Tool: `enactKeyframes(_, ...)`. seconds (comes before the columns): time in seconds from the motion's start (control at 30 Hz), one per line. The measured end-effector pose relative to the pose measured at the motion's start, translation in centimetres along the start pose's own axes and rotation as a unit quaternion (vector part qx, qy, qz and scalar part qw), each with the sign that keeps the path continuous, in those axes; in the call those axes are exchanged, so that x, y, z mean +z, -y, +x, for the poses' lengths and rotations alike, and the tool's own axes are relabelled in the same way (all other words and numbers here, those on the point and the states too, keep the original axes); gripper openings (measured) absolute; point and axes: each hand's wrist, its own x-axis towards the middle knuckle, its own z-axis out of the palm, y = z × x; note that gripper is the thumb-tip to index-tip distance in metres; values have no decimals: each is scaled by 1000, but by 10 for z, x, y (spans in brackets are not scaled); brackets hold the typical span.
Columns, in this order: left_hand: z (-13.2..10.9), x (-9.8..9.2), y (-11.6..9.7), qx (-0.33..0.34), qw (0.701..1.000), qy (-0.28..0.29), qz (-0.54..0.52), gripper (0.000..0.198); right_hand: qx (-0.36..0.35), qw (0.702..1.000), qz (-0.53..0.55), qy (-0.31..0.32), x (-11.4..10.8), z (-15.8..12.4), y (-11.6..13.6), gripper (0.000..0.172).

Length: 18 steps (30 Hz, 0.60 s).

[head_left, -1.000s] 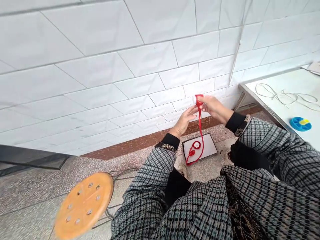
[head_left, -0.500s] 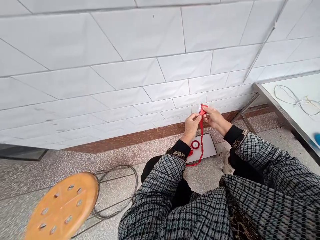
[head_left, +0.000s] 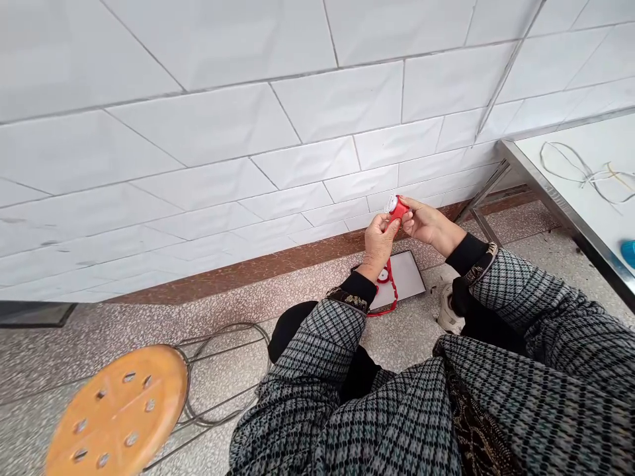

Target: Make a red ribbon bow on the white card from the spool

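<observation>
Both my hands are raised in front of the white tiled wall, pinching a small spool of red ribbon (head_left: 395,207) between them. My left hand (head_left: 379,243) grips it from below, fingers closed. My right hand (head_left: 424,221) holds it from the right, fingers closed round it. A strand of red ribbon (head_left: 393,291) hangs down behind my left wrist to a white tray (head_left: 409,277) on the floor, where another red ribbon roll (head_left: 382,275) lies partly hidden by my left wrist.
An orange round stool (head_left: 116,413) with a wire frame stands at the lower left. A metal-edged table (head_left: 585,192) with loose cords and a blue object (head_left: 629,251) is at the right. My checked sleeves and lap fill the foreground. A shoe (head_left: 449,314) rests on the speckled floor.
The hanging ribbon strand has become shorter and the spool now shows more red wrap. My hands stay together on it; the view has tilted down and shifted slightly.
</observation>
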Motion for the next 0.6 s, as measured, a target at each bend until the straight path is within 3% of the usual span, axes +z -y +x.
enactKeyframes(0.07,2,-3,1,-5,1000,-16,18,34,12,1000,5,-5,-1,-3,1,27)
enactKeyframes(0.13,4,-5,3,-21,1000,-11,12,49,21,1000,8,-9,-1,-6,1,25)
enactKeyframes(0.23,7,-11,2,-36,999,31,-18,75,35,999,4,-8,-1,-11,1,26)
enactKeyframes(0.33,10,-17,-6,-28,996,81,-19,88,58,998,-14,-12,-1,-17,1,27)
enactKeyframes(0.47,10,-22,-19,-17,991,125,-40,87,85,996,-27,-14,-1,-26,1,31)
enactKeyframes(0.6,11,-22,-22,0,992,122,-43,81,96,994,-43,-1,-3,-32,0,31)
